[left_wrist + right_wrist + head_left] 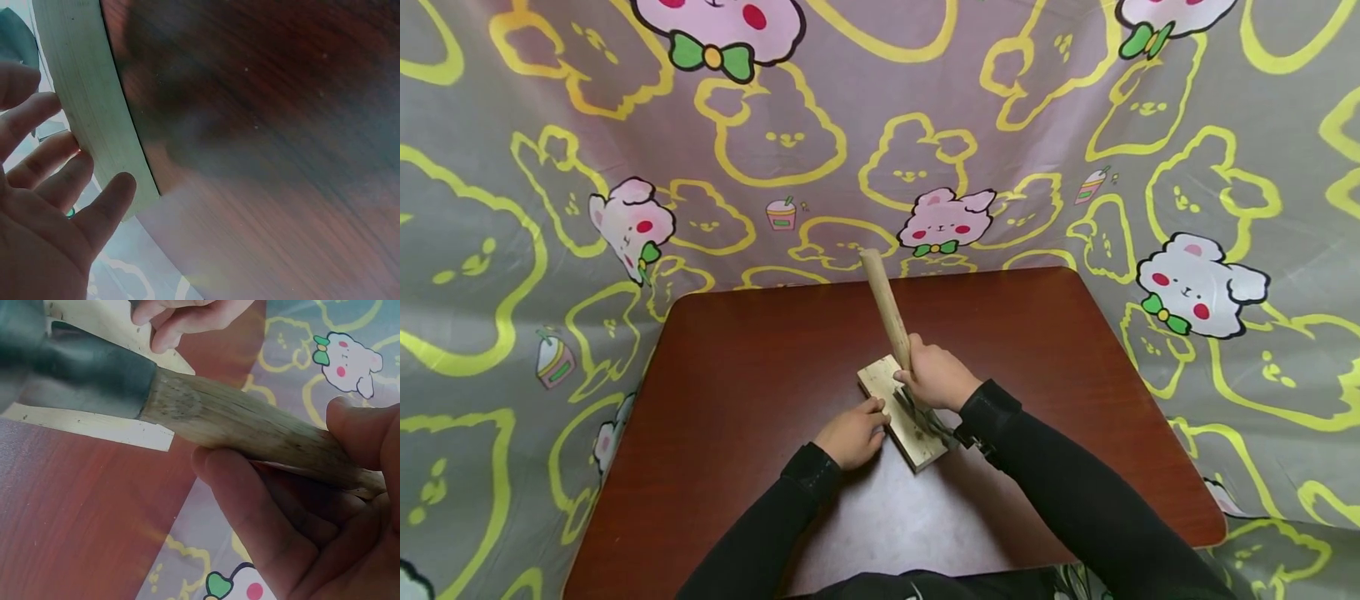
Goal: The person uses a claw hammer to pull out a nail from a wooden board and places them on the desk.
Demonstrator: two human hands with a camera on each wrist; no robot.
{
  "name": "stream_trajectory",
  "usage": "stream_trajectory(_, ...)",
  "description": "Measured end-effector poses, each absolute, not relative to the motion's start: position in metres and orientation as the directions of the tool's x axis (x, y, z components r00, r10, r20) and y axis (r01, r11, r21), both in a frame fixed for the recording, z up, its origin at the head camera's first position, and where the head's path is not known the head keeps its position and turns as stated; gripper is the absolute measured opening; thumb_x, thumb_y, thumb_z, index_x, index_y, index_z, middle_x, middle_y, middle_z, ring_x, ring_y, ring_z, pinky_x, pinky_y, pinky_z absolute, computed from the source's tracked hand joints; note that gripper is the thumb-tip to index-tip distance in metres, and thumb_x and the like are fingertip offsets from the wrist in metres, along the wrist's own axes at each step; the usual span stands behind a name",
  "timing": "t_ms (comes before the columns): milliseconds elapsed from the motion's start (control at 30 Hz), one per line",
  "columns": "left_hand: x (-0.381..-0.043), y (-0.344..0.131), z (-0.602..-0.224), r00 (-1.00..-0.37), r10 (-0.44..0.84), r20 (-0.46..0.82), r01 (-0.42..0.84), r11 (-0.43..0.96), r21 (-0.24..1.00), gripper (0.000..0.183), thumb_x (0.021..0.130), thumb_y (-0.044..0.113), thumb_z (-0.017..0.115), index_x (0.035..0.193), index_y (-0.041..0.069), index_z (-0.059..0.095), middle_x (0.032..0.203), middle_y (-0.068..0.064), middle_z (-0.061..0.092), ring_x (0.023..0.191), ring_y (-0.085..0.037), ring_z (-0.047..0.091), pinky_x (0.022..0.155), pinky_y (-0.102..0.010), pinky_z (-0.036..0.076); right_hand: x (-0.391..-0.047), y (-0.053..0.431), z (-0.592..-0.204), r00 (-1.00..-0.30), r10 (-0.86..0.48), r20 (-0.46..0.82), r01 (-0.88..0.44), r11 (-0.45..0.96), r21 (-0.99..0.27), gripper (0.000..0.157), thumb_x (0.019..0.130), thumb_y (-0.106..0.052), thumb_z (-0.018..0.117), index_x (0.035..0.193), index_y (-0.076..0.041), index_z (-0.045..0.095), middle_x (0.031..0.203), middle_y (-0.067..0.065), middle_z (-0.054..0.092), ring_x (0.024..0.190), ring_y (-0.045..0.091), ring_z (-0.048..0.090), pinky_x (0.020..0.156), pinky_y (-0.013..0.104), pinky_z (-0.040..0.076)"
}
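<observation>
A pale wooden board point(917, 446) lies at a slant on the table. My right hand point(942, 375) grips a tool with a round wooden handle point(883, 296), close to its metal end, and the long end of the handle points away from me. In the right wrist view, a dark metal socket point(94, 375) encloses the wood above the board; the tool's exact kind is unclear. My left hand point(850, 435) rests against the board's left edge. In the left wrist view its fingers point(62, 178) are spread and fairly straight along the board.
Beneath everything is a reddish-brown table point(760, 358) with rounded corners. A cartoon-patterned cloth point(820, 133) hangs behind it and at both sides. Black sleeves and wrist straps point(988, 412) cover the forearms.
</observation>
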State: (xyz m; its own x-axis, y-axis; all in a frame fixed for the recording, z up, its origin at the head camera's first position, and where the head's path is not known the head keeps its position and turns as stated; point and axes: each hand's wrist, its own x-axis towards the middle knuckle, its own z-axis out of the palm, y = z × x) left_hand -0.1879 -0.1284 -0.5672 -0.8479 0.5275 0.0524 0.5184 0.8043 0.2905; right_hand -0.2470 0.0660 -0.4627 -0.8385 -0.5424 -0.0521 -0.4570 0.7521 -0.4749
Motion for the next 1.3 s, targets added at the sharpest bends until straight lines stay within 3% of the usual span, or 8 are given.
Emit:
stream_trajectory(167, -0.189, -0.129, -0.569, -0.839, 0.540, 0.066, 0.534, 0.795, 0.287, 0.026, 0.092, 0.017, 0.063, 0.116, 0.008, 0.070, 0.131, -0.009, 0.055, 0.112, -0.021, 0.059, 0.090, -0.036, 0.049, -0.253, 0.060, -0.463, -0.830, -0.556, -0.053, -0.477, 0.754, -0.451, 0.051, 0.096, -0.031, 0.062, 0.123, 0.005, 0.038, 0.070, 0.007, 0.053, 0.053, 0.014, 0.055, 0.049, 0.030, 0.045)
stream_trajectory(600, -0.190, -0.132, -0.564, -0.836, 0.548, 0.036, 0.533, 0.794, 0.294, 0.030, 0.092, 0.018, 0.063, 0.121, 0.010, 0.068, 0.136, -0.010, 0.053, 0.116, -0.023, 0.057, 0.093, -0.036, 0.047, -0.261, 0.051, -0.467, -0.849, -0.524, -0.061, -0.443, 0.770, -0.459, 0.043, 0.097, -0.031, 0.061, 0.115, 0.002, 0.041, 0.070, 0.008, 0.054, 0.051, 0.016, 0.055, 0.047, 0.030, 0.045)
stream_trajectory(900, -0.189, -0.130, -0.564, -0.832, 0.553, 0.041, 0.538, 0.787, 0.303, 0.029, 0.093, 0.018, 0.063, 0.120, 0.009, 0.068, 0.134, -0.009, 0.052, 0.111, -0.021, 0.059, 0.091, -0.035, 0.048, -0.263, 0.047, -0.471, -0.866, -0.499, 0.020, -0.451, 0.764, -0.461, 0.037, 0.097, -0.030, 0.061, 0.110, -0.001, 0.041, 0.068, 0.006, 0.053, 0.050, 0.017, 0.054, 0.046, 0.031, 0.044)
stream_trajectory(1300, -0.187, -0.129, -0.565, -0.859, 0.511, 0.005, 0.491, 0.822, 0.289, 0.030, 0.094, 0.021, 0.061, 0.122, 0.013, 0.068, 0.137, -0.006, 0.051, 0.112, -0.020, 0.059, 0.088, -0.036, 0.049, -0.251, 0.056, -0.475, -0.887, -0.458, 0.063, -0.422, 0.746, -0.516, 0.040, 0.096, -0.030, 0.062, 0.116, -0.001, 0.042, 0.070, 0.006, 0.054, 0.052, 0.015, 0.055, 0.047, 0.031, 0.045)
